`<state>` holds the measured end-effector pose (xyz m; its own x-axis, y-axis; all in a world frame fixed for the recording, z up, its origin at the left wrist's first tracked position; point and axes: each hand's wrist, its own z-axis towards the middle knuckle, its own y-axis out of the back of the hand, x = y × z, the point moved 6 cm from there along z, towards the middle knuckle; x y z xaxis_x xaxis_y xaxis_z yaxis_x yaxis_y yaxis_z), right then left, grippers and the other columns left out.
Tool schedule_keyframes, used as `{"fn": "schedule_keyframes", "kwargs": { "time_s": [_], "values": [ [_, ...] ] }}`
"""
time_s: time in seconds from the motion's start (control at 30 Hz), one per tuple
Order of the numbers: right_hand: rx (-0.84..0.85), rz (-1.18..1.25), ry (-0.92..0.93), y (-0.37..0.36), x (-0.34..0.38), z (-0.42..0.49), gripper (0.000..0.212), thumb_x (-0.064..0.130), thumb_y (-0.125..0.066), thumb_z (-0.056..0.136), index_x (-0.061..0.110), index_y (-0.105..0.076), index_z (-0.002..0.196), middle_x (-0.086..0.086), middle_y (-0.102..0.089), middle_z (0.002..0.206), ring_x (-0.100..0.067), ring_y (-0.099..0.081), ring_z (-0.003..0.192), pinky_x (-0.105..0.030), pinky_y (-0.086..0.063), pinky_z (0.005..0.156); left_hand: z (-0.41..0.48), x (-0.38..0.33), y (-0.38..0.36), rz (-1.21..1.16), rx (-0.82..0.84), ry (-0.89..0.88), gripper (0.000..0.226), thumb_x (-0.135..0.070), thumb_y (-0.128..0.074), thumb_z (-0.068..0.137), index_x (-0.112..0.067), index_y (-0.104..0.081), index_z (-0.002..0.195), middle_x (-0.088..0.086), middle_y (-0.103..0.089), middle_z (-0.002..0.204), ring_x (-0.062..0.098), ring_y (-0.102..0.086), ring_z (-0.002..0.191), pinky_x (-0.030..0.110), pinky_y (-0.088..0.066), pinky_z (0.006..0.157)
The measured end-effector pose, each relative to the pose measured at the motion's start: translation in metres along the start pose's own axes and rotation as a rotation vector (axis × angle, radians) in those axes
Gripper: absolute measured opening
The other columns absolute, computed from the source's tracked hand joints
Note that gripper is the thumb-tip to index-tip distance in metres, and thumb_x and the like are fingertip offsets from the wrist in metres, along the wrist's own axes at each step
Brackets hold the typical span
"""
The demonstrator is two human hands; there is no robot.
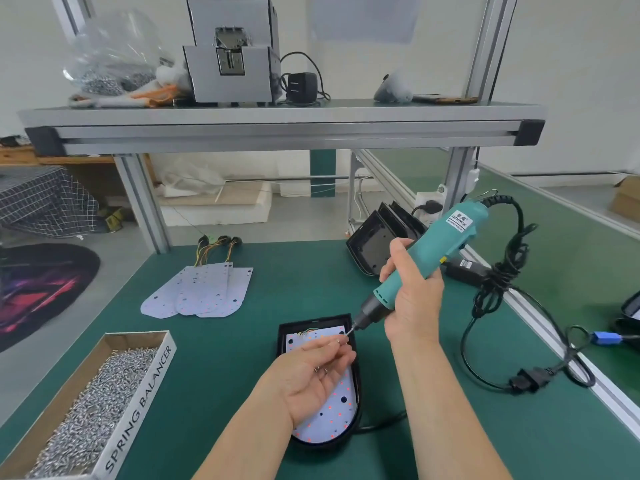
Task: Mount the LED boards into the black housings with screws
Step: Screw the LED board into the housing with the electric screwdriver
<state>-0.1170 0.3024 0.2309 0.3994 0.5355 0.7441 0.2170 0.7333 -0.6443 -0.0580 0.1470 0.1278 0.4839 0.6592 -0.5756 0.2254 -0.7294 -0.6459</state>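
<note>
A black housing lies on the green mat with a white LED board set inside it. My left hand hovers palm up over the board, pinching a small screw at its fingertips, with a few more screws resting in the palm. My right hand grips a teal electric screwdriver, tilted, its bit tip touching the pinched screw near the housing's top right corner. Three spare LED boards with wire leads lie fanned out further back.
A cardboard box of screws sits at the front left. Empty black housings lean at the back right. The screwdriver's black cable and adapter trail along the right edge. A shelf with a grey machine spans overhead.
</note>
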Motion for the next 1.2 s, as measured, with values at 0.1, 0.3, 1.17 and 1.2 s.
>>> {"fn": "schedule_keyframes", "kwargs": {
  "time_s": [0.1, 0.3, 1.17, 1.2],
  "values": [
    [-0.041, -0.013, 0.049, -0.003, -0.002, 0.000, 0.015, 0.021, -0.077, 0.080, 0.022, -0.062, 0.083, 0.002, -0.053, 0.059, -0.011, -0.047, 0.050, -0.020, -0.045, 0.052, 0.000, 0.000, 0.000, -0.012, -0.002, -0.004, 0.014, 0.013, -0.057, 0.090, 0.013, -0.071, 0.086, 0.022, -0.074, 0.084, 0.031, -0.074, 0.067, 0.027, -0.059, 0.053],
    [-0.084, -0.063, 0.058, 0.001, -0.009, -0.003, 0.018, 0.022, -0.076, 0.081, 0.021, -0.059, 0.081, 0.003, -0.052, 0.058, -0.011, -0.047, 0.049, -0.021, -0.045, 0.050, -0.001, -0.001, 0.000, -0.022, -0.011, -0.004, 0.011, 0.013, -0.058, 0.090, 0.013, -0.069, 0.091, 0.023, -0.074, 0.085, 0.031, -0.075, 0.068, 0.028, -0.059, 0.053],
    [-0.139, -0.177, 0.107, 0.003, -0.010, -0.009, 0.019, 0.022, -0.074, 0.084, 0.028, -0.058, 0.075, 0.006, -0.052, 0.055, -0.012, -0.046, 0.047, -0.022, -0.043, 0.048, -0.003, 0.000, -0.006, 0.052, -0.038, -0.134, 0.013, 0.012, -0.053, 0.094, 0.011, -0.066, 0.093, 0.019, -0.073, 0.078, 0.027, -0.075, 0.067, 0.023, -0.060, 0.058],
    [-0.155, -0.200, 0.135, 0.001, -0.007, -0.012, 0.019, 0.027, -0.074, 0.082, 0.032, -0.059, 0.073, 0.005, -0.054, 0.057, -0.013, -0.048, 0.048, -0.023, -0.044, 0.049, -0.003, 0.001, -0.008, 0.072, -0.042, -0.161, 0.013, 0.012, -0.053, 0.095, 0.010, -0.066, 0.091, 0.017, -0.072, 0.079, 0.026, -0.075, 0.068, 0.022, -0.059, 0.059]
  ]
}}
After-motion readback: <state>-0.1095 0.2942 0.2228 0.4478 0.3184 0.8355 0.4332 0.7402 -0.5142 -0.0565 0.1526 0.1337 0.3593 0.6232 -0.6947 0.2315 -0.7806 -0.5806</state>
